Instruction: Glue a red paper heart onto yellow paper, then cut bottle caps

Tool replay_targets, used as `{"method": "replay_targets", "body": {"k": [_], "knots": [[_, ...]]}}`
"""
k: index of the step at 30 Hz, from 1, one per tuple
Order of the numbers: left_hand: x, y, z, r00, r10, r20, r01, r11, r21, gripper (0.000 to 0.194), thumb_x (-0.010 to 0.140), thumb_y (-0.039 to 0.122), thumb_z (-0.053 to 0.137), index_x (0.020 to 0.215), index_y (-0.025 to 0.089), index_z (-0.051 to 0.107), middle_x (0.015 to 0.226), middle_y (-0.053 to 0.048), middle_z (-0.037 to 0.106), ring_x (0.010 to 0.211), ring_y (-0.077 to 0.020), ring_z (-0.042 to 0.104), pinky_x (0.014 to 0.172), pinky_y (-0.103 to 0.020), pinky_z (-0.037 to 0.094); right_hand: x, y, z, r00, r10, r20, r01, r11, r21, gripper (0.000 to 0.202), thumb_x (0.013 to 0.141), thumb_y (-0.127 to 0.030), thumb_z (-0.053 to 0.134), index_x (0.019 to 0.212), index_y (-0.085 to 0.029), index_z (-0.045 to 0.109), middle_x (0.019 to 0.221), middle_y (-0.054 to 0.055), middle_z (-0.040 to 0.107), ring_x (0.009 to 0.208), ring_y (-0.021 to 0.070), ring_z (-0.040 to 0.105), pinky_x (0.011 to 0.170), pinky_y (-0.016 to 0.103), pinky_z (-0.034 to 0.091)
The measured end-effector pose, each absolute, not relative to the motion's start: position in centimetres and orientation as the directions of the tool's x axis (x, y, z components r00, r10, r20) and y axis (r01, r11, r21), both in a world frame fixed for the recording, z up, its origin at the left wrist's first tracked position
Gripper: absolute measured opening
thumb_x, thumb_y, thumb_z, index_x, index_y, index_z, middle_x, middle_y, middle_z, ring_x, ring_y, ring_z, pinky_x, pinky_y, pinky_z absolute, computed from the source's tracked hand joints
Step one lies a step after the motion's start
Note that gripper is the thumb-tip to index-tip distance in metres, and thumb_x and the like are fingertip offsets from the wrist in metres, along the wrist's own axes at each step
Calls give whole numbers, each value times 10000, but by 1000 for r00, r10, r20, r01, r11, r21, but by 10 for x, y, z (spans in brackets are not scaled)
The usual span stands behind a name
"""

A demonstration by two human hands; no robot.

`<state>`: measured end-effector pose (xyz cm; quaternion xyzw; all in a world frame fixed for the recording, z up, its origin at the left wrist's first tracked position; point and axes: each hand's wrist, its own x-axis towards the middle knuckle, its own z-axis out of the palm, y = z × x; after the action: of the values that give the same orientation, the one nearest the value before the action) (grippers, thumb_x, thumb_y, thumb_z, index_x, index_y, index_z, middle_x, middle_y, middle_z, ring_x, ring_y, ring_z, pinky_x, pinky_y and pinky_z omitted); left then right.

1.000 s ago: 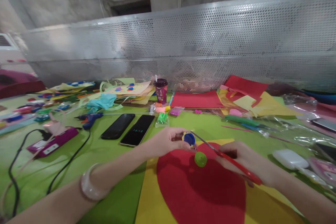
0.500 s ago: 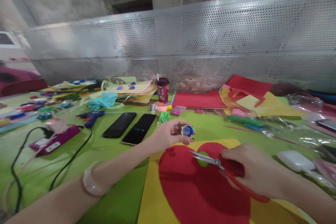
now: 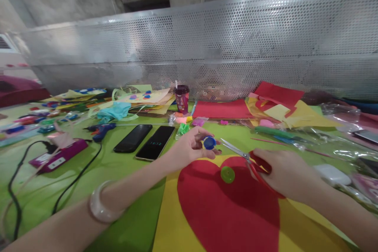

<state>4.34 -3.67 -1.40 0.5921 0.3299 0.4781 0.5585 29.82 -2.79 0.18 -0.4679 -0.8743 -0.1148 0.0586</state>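
Observation:
Between the thumb and fingers of my left hand (image 3: 196, 143) is a small round blue piece (image 3: 209, 143) with a pale and yellowish edge; its exact kind is unclear. My right hand (image 3: 285, 171) grips red-handled scissors (image 3: 243, 155), whose narrow blades point left, their tips just right of the blue piece. Below both hands lies a large red paper heart (image 3: 230, 212) on a yellow sheet (image 3: 165, 224). A round green disc (image 3: 227, 174) rests on the heart's upper part.
Two phones (image 3: 155, 143) and a purple power strip (image 3: 59, 155) with cables lie to the left, near a blue glue gun (image 3: 102, 130). A lidded cup (image 3: 181, 99) stands behind, beside red paper (image 3: 223, 109). A white case (image 3: 332, 174) sits right.
My right hand has raised the scissors up toward the blue piece, uncovering the green disc. My left hand has turned the piece, so its blue face shows more.

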Motion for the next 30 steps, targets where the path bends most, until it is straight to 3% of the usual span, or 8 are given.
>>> {"method": "replay_targets", "body": {"k": [4,7,11,14,16,20,30], "knots": [[50,-45,-10,274,943,188,-141,-154,978,493,656,136,791,1044,223,500,913,7,663,759,-175,709,790,-360,549,294,-30,0,-558,811,175,829,538,149,195,828,-321,417,730,-229,559,638,68,678,529,219,580,496,283,210],[52,-47,-9,259,949,181,-69,-169,983,465,666,159,778,1085,218,585,918,-6,659,768,-183,703,719,-326,556,292,-33,-1,-547,824,148,836,526,156,197,831,-318,425,749,-223,576,649,65,685,525,215,587,491,279,196],[54,-45,-10,254,958,137,-139,-104,985,469,715,224,762,1158,215,606,1011,-37,683,902,-193,688,863,-350,525,291,-32,-1,-500,851,161,862,471,187,190,828,-320,443,800,-220,602,699,76,703,561,238,609,487,277,181],[55,-44,-12,216,964,155,-334,-77,939,302,814,316,677,1088,196,636,1039,-51,680,966,-198,669,953,-377,483,290,-32,2,-458,876,153,883,428,191,201,832,-323,434,824,-223,608,719,71,713,576,244,621,482,273,195],[57,-45,-13,197,967,164,-411,-70,909,270,791,280,705,1042,203,640,1038,-36,671,980,-189,659,975,-375,468,290,-33,2,-449,880,156,888,420,184,207,833,-329,428,822,-226,608,711,68,712,572,245,622,482,274,191],[59,-46,-14,193,972,134,-438,-37,898,287,708,184,778,958,197,637,951,1,646,947,-140,629,990,-348,453,288,-36,0,-456,873,175,885,424,192,217,832,-349,432,820,-226,611,695,76,709,557,252,619,483,279,170],[63,-51,-18,258,963,74,-475,60,878,398,604,228,861,872,179,571,880,22,650,838,-100,644,879,-258,479,290,-39,-7,-486,855,183,864,438,249,200,844,-315,416,794,-224,588,665,66,709,513,232,606,473,281,118]]}}
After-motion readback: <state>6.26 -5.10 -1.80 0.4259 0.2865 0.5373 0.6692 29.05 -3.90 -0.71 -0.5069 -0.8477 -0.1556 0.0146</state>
